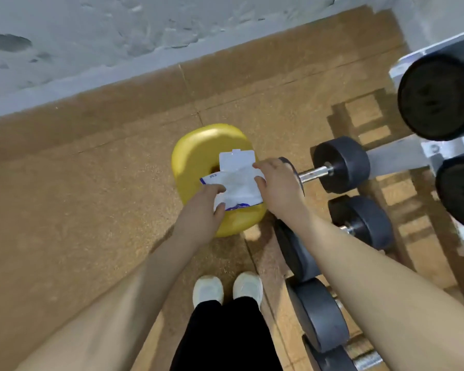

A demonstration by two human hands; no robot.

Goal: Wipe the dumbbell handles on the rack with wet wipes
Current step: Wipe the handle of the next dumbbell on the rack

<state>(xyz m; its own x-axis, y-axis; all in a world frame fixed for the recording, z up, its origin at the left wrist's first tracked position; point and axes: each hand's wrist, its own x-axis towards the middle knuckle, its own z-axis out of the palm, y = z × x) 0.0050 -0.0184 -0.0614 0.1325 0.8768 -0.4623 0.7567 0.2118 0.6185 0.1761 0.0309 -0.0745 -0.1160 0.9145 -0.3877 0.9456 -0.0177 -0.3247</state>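
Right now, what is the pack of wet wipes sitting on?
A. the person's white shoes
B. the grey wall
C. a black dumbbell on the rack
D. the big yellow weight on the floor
D: the wet wipes pack, its lid flipped open, lies on top of the yellow weight, with the left hand and right hand holding it at either side.

Both arms stretched downward, left hand and right hand fingers curled, pinching
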